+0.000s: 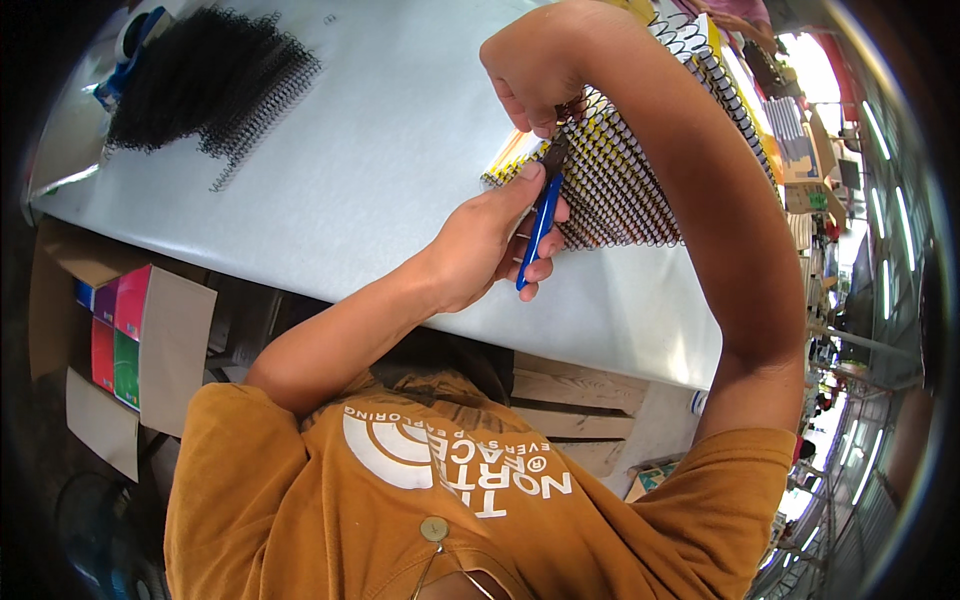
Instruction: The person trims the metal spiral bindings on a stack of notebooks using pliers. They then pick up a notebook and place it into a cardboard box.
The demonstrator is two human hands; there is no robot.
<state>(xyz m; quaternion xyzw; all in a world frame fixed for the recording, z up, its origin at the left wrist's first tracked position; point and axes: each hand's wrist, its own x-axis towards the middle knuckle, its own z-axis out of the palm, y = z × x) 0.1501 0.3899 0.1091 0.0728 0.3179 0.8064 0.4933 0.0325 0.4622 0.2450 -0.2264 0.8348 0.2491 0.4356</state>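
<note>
A pair of blue-handled cutting pliers (541,230) is gripped in my left hand (475,240), with the thumb along one side and the fingers wrapped round the handles. The dark jaws point away from me, at the edge of a stack of spiral-bound notebooks (620,175). Across the far side of the stack reaches my right arm. My right hand (540,65) is bent over, its fingers closed just beyond the pliers' jaws, by the ends of the wire coils. What those fingertips pinch is too small to make out. The right forearm hides part of the notebooks.
A heap of loose black spiral coils (215,85) lies on the white table (390,120) at the far left, beside a blue tape dispenser (125,75). Below the left edge stands an open cardboard box (175,350) with coloured packs. Another person (735,15) is at the far right.
</note>
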